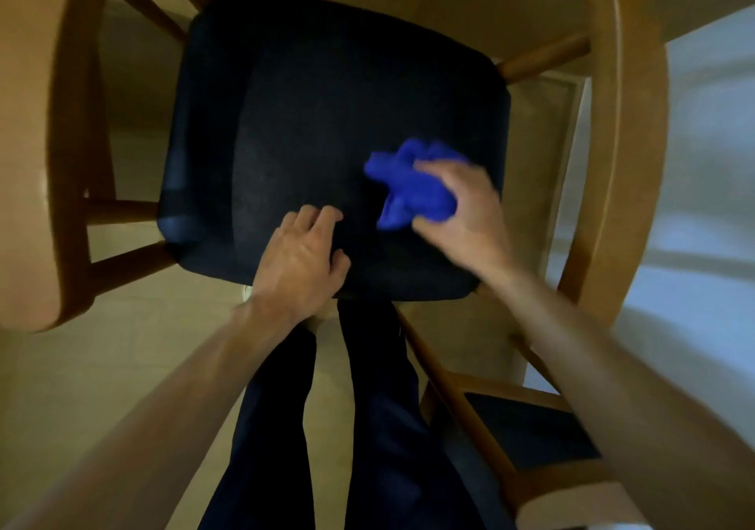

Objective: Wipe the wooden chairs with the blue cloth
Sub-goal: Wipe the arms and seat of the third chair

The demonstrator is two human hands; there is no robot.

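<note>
1. The wooden chair with curved tan arms and a dark navy fabric seat (310, 129) fills the upper middle of the view; nothing here acts as a container, but the seat carries both hands and the cloth.
2. The crumpled bright blue cloth (408, 188) sits on the seat toward its 4 o'clock side, bunched into a lump with loose ends sticking out toward 9 and 7 o'clock.
3. The right hand (461, 211) comes in from 5 o'clock, fingers and thumb curled round the cloth, clutching it against the seat; the hand is motion-blurred.
4. The left hand (304, 256) comes in from 7 o'clock and rests on the seat's near edge at 6 o'clock, fingers loosely bent, holding nothing.
5. The person's dark trouser legs (367, 407) stand just below the seat.
6. A second wooden chair with a dark seat pad (531, 431) stands at 5 o'clock.
</note>
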